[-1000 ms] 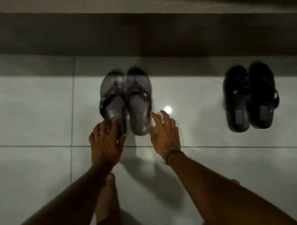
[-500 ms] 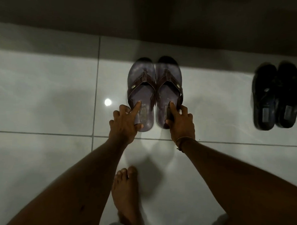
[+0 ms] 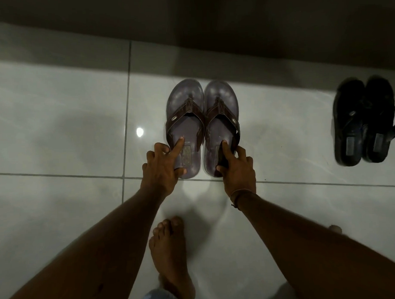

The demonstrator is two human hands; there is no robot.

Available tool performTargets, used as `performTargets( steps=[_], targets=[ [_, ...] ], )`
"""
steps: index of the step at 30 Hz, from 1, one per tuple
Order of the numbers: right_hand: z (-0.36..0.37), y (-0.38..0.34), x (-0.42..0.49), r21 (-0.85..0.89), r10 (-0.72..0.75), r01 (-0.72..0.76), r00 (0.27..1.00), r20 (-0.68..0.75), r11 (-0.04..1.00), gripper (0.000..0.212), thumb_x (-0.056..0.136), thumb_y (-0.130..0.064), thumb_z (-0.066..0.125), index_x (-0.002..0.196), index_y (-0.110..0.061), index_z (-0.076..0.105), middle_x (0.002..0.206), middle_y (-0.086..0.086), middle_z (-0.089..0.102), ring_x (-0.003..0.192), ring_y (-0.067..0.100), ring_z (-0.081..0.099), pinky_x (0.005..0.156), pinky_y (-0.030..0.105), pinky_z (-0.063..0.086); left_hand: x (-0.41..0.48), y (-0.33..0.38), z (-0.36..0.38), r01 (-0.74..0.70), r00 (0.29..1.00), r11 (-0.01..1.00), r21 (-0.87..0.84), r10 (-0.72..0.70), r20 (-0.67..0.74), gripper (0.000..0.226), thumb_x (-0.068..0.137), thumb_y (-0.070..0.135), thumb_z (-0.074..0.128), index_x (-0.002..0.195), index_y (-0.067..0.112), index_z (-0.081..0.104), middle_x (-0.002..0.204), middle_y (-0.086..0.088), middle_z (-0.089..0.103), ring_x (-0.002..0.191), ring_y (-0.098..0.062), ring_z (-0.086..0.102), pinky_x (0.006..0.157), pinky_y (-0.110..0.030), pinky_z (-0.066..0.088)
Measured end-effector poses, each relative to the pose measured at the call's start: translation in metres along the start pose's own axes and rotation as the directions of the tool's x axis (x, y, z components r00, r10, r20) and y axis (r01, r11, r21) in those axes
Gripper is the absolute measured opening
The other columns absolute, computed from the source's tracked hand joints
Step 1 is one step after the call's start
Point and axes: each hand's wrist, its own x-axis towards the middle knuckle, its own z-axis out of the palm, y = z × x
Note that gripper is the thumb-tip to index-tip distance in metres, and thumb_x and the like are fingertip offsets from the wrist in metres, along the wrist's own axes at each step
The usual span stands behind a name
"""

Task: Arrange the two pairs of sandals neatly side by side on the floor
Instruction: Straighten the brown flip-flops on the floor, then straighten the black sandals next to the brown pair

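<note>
Two brown sandals lie side by side on the pale floor tiles, toes pointing away from me. My left hand grips the heel of the left brown sandal, index finger on its footbed. My right hand grips the heel of the right brown sandal, index finger on the insole. The pair of black sandals lies together at the far right, untouched and apart from the brown pair.
A dark wall base runs along the top, just beyond the sandals' toes. My bare foot stands on the tiles below the hands. A light reflection shines on the floor to the left of the brown pair.
Both hands went from hovering near the brown sandals' heels to gripping them. The view shifted, so the brown pair sits more central and the black pair farther right.
</note>
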Motion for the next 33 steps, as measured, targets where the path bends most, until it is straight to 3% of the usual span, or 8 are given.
performTargets(
  steps=[9,15,19,23,28,33],
  targets=[
    [-0.002,-0.001,-0.005,0.040,-0.014,0.014,1.000,-0.009,0.999,0.073,0.102,-0.028,0.057,0.162,-0.038,0.016,0.165,0.011,0.025,0.138,0.039,0.037,0.108,0.055,0.048,-0.002,-0.002,-0.005,-0.028,0.999,0.999,-0.018,0.028,-0.022,0.084,0.089,0.053,0.070,0.160,0.035,0.028,0.142,-0.018,0.039,0.119,-0.037,0.047,0.092,-0.051,0.056],
    [-0.035,0.042,-0.032,0.189,0.076,-0.041,0.980,-0.182,0.981,0.057,0.107,-0.044,0.042,0.160,-0.041,0.020,0.170,0.006,0.019,0.143,0.034,0.037,0.107,0.053,0.050,-0.028,0.027,-0.010,-0.053,0.950,0.996,0.069,0.072,-0.303,0.065,0.095,0.067,0.048,0.152,0.037,0.041,0.125,-0.016,0.046,0.102,-0.035,0.051,0.078,-0.047,0.051],
    [-0.087,0.138,-0.034,0.180,0.201,-0.158,0.945,-0.258,0.971,0.055,0.105,-0.044,0.045,0.158,-0.039,0.028,0.167,0.004,0.027,0.142,0.035,0.037,0.107,0.056,0.048,-0.032,0.117,0.015,-0.208,0.932,0.971,0.117,0.233,-0.276,0.061,0.094,0.061,0.054,0.150,0.039,0.046,0.132,-0.014,0.051,0.109,-0.038,0.051,0.088,-0.049,0.048],
    [-0.145,0.255,-0.018,0.106,0.274,-0.253,0.904,-0.329,0.962,0.050,0.103,-0.039,0.049,0.152,-0.031,0.041,0.159,0.011,0.037,0.133,0.041,0.042,0.102,0.057,0.047,-0.015,0.234,0.065,-0.361,0.908,0.928,0.089,0.372,-0.192,0.055,0.094,0.059,0.054,0.145,0.040,0.046,0.133,-0.001,0.053,0.115,-0.027,0.053,0.092,-0.046,0.047],
    [-0.201,0.383,0.021,0.069,0.310,-0.306,0.888,-0.339,0.950,0.043,0.101,-0.033,0.053,0.144,-0.027,0.049,0.159,0.014,0.037,0.138,0.045,0.037,0.103,0.065,0.046,0.020,0.371,0.138,-0.382,0.921,0.924,0.010,0.382,-0.072,0.060,0.095,0.058,0.056,0.149,0.037,0.043,0.149,-0.001,0.046,0.134,-0.026,0.044,0.101,-0.047,0.047],
    [-0.215,0.448,0.060,0.114,0.244,-0.223,0.944,-0.225,0.968,0.048,0.105,-0.031,0.049,0.152,-0.034,0.042,0.164,0.013,0.029,0.138,0.044,0.038,0.109,0.060,0.042,0.060,0.441,0.189,-0.273,0.962,0.961,-0.039,0.271,-0.039,0.070,0.092,0.053,0.062,0.154,0.035,0.036,0.151,-0.007,0.040,0.133,-0.033,0.040,0.099,-0.052,0.045]
  ],
)
